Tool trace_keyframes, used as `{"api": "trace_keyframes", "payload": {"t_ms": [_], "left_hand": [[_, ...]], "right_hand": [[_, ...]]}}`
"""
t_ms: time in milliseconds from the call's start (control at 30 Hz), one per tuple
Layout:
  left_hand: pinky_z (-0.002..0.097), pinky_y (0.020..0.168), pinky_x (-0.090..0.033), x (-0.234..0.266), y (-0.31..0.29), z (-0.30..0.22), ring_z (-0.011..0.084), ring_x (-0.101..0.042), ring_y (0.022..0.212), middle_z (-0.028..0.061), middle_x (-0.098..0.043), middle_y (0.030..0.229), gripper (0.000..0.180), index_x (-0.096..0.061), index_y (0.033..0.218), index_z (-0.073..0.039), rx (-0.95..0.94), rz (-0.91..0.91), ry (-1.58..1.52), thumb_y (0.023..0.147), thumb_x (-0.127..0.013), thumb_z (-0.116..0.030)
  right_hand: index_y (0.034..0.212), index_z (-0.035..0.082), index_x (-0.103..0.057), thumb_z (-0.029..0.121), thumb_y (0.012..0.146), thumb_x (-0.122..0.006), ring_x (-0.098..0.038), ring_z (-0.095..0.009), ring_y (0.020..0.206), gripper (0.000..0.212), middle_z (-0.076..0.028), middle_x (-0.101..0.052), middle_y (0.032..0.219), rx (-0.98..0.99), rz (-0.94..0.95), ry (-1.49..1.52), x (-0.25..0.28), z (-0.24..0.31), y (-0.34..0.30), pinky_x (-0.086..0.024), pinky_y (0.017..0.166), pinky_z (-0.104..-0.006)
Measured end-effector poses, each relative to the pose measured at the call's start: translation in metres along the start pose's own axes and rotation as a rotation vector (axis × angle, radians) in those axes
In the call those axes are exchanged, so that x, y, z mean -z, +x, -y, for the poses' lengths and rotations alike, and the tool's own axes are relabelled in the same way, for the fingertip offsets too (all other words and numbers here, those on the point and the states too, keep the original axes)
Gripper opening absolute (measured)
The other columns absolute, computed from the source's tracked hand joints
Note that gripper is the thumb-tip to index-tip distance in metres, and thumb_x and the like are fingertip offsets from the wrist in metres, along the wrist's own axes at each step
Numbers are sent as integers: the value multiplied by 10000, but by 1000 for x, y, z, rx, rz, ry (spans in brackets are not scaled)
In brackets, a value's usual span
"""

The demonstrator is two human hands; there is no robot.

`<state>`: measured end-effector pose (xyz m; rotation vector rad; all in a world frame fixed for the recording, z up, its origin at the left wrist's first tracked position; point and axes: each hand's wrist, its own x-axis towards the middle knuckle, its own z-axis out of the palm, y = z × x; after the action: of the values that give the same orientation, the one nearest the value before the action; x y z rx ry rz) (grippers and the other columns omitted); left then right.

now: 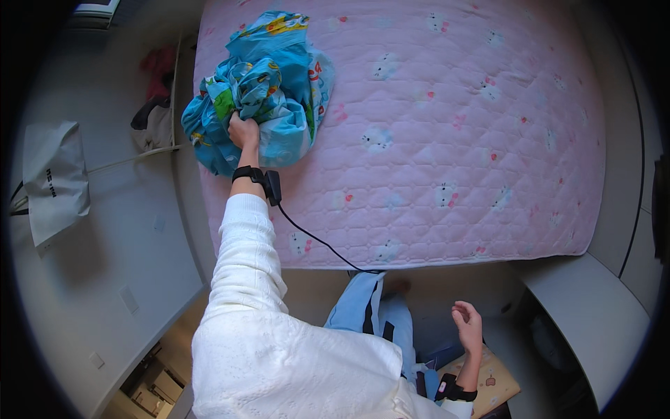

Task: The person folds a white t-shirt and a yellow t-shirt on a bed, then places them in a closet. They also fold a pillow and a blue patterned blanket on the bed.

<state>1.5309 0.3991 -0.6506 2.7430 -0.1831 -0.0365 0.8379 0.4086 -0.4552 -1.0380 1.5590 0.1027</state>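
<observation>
Left hand (243, 131) gripping blue bedding (269, 91), seemingly bunched

A bed covered by a pale pink quilted mattress pad (447, 140) with small printed cartoon figures carries a crumpled bright blue patterned cloth bundle (269, 91). The bundle lies at the pad's far left corner, partly overhanging the pad's left edge.
</observation>
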Motion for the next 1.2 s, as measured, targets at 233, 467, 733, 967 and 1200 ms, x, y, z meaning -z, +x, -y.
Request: {"api": "trace_keyframes", "payload": {"t_ms": [233,467,733,967,1200], "left_hand": [[378,871,-465,42,-117,-43,210,-542,1024,104,-528,1209,381,-458,1250,-10,134,512,-1324,959,-434,-255],[347,843,-452,125,-410,-145,233,-578,972,146,-623,1050,332,-571,1105,30,-656,1647,-1008,823,-586,-144],[300,899,-456,112,-454,-107,161,-569,1048,56,-620,1087,377,-588,1185,-70,417,1433,-989,872,-636,-275],[293,884,-475,51,-477,-164,169,-565,1016,57,-558,1188,498,-445,1319,-69,250,1382,-1426,850,-610,-68],[267,491,-403,146,-349,-119,80,-487,566,-25,-565,668,171,-614,716,-110,-73,669,-861,857,-531,-162]], "right_hand": [[1196,2,-550,143,891,-611,-581,-156,1006,341,-91,-614,1078,39,66,142,0,53,56,-471,868,-273],[1363,18,-410,254,896,-625,-506,-206,1168,565,-121,-536,1258,25,665,1190,-22,97,84,-400,990,-338],[1385,18,-370,285,890,-633,-488,-211,1186,621,-118,-514,1286,392,241,877,167,147,123,-377,1012,-352],[1405,18,-335,312,885,-639,-472,-215,1202,671,-115,-495,1311,536,365,38,313,96,57,-358,1031,-364],[1027,-27,-600,462,893,-586,-572,-149,819,507,-70,-614,924,474,-266,-76,508,98,169,-468,697,-344]]}}
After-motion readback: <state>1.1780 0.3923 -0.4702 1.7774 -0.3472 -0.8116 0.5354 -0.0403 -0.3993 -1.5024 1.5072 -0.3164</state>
